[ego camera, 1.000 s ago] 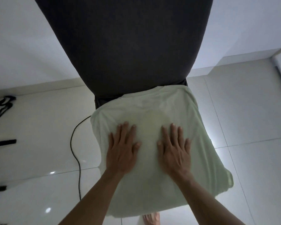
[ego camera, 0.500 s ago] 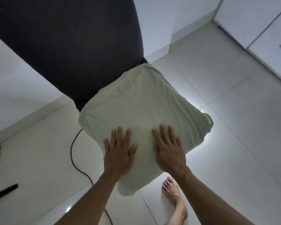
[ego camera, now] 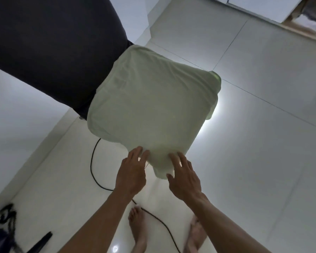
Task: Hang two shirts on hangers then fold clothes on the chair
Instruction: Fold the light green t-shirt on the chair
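Folding the pale green shirt (ego camera: pixel 150 106) on the chair (ego camera: pixel 49 42), we are spreading our left hand (ego camera: pixel 132 173) and right hand (ego camera: pixel 184 178) open at its near edge; next we probably need to grip that hem.

no readable text, no labels, no brands, no numbers, no signs

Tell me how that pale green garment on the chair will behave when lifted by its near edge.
The pale green garment is probably floppy: its near corner already droops off the seat between the left hand and right hand. It looks thin and creased, so likely light and apt to unfold.
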The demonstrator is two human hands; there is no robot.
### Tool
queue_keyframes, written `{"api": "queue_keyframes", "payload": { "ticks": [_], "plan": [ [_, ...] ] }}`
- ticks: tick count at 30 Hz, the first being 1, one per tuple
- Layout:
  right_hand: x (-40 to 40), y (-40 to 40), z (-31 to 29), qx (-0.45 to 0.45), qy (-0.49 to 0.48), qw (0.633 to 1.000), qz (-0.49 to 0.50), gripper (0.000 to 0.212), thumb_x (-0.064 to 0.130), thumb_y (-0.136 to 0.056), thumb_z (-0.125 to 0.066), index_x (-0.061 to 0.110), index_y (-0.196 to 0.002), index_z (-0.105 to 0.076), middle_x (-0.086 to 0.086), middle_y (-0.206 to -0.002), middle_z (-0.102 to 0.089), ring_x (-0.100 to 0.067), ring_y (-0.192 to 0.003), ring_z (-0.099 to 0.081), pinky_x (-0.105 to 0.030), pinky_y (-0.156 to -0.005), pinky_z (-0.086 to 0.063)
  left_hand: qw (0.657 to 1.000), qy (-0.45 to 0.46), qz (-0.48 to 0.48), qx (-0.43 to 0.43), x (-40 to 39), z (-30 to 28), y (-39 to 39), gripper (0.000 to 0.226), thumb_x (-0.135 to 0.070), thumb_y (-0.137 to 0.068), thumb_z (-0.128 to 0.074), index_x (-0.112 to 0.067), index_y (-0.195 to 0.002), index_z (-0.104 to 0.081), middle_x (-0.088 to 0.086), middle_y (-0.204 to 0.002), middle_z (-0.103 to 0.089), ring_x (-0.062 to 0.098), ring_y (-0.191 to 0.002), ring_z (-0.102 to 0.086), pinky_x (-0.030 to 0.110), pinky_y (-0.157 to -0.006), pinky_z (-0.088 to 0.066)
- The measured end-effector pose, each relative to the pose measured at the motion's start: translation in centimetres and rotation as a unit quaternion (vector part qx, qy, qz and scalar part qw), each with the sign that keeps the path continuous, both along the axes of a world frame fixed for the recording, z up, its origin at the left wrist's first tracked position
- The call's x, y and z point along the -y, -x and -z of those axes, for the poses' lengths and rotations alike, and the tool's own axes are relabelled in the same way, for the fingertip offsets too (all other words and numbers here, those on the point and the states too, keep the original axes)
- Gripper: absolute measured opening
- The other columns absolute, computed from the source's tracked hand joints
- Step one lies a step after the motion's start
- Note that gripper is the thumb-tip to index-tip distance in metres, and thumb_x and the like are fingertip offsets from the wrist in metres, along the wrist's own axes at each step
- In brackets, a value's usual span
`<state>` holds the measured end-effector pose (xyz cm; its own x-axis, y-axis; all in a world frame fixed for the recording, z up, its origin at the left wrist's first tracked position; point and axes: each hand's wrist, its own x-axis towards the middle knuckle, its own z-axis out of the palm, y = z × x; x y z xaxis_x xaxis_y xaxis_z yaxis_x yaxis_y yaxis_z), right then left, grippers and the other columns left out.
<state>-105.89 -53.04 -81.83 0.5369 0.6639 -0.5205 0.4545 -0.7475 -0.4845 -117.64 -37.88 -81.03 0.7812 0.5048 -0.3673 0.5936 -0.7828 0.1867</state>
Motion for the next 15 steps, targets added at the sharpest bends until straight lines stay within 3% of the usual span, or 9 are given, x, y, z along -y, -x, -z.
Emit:
{"api": "queue_keyframes", "payload": {
  "ticks": [3,8,11,15],
  "plan": [
    [0.0,3.6,0.8,0.03,0.007,0.997,0.068,0.073,0.034,-0.084,-0.076,0.025,-0.142,-0.033,0.003,-0.143,-0.037,-0.022,-0.123,-0.046,-0.038,-0.083,-0.055,0.997,-0.056,0.044,0.032,-0.2,0.9,1.8,0.076,-0.004,-0.055,-0.085,-0.013,-0.125,-0.055,0.006,-0.125,-0.053,0.027,-0.113,-0.054,0.037,-0.082,-0.052],
    [-2.0,7.8,3.5,0.083,-0.025,0.976,0.198,0.072,0.021,-0.065,-0.089,0.021,-0.115,-0.037,0.002,-0.11,-0.052,-0.024,-0.099,-0.054,-0.041,-0.064,-0.056,0.983,-0.094,0.135,0.075,-0.2,3.3,2.7,0.059,-0.011,-0.064,-0.083,-0.012,-0.118,-0.06,0.007,-0.117,-0.057,0.03,-0.108,-0.054,0.041,-0.088,-0.047],
    [-3.5,9.0,5.1,0.141,-0.063,0.954,0.257,0.05,0.008,-0.07,-0.081,0.018,-0.101,-0.043,0.0,-0.095,-0.058,-0.027,-0.086,-0.057,-0.04,-0.054,-0.052,0.98,-0.083,0.153,0.096,0.0,4.6,2.8,0.054,-0.01,-0.064,-0.082,-0.015,-0.113,-0.061,0.005,-0.114,-0.057,0.029,-0.106,-0.054,0.04,-0.089,-0.045],
    [-3.8,9.7,5.9,0.176,-0.095,0.933,0.3,0.026,-0.003,-0.08,-0.064,0.016,-0.091,-0.051,0.001,-0.085,-0.059,-0.026,-0.078,-0.056,-0.036,-0.052,-0.046,0.973,-0.074,0.175,0.133,-0.1,5.6,3.1,0.043,-0.013,-0.071,-0.079,-0.017,-0.11,-0.06,0.004,-0.111,-0.058,0.028,-0.104,-0.054,0.039,-0.089,-0.044]
  ]
}}
